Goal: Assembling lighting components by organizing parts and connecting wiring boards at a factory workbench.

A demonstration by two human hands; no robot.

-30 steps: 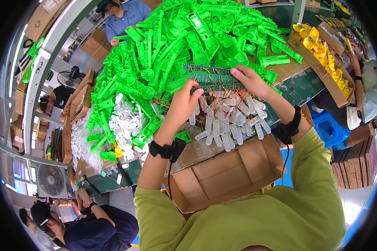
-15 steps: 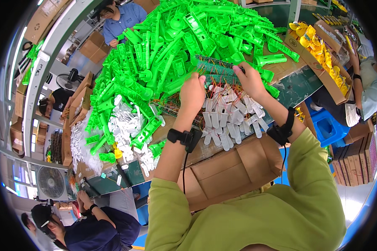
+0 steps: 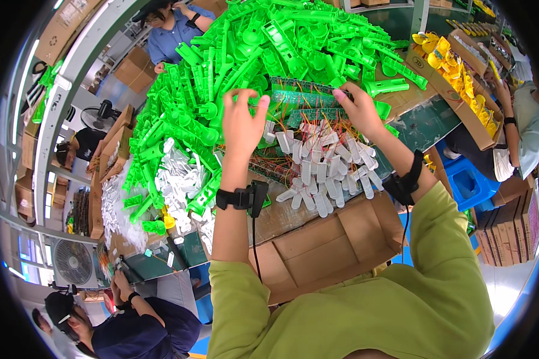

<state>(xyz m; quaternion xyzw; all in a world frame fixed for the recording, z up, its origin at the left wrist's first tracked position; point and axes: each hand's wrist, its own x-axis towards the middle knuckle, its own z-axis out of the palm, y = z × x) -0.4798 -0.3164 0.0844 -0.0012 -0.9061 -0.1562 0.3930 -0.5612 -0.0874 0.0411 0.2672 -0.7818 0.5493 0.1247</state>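
- Left hand (image 3: 241, 122) raised over the near edge of the green heap, fingers half spread, fingertips resting on the left end of a green circuit-board strip (image 3: 305, 99); grip loose, more steadying than pinching.
- Right hand (image 3: 358, 110) on the right end of the same strip, fingers curled over its top edge, thumb hidden beneath; reads as a light pinch, though full closure cannot be told.
- Strip held level between both hands, just above the tabletop (image 3: 428, 122), probably so the wired parts hang free instead of tangling.
- White plastic pieces (image 3: 326, 173) dangling below the strip on thin red and yellow wires, fanned out over the edge of an open cardboard box (image 3: 329, 251) right before the body; box likely placed there to catch or receive them.
- More board strips with wires lying flat beneath, near the left wrist.
- Black wristbands on both wrists; cable running down from the left one.
- Heap of bright green moulded parts (image 3: 251, 54) filling the tabletop beyond the hands, within arm's reach.
- Loose pile of white parts (image 3: 176, 179) to the left of the heap.
- Boxes of yellow parts (image 3: 455, 66) far right, beside a co-worker's arm (image 3: 512, 134).
- Other people seated at top left and bottom left, hands apart from this work.
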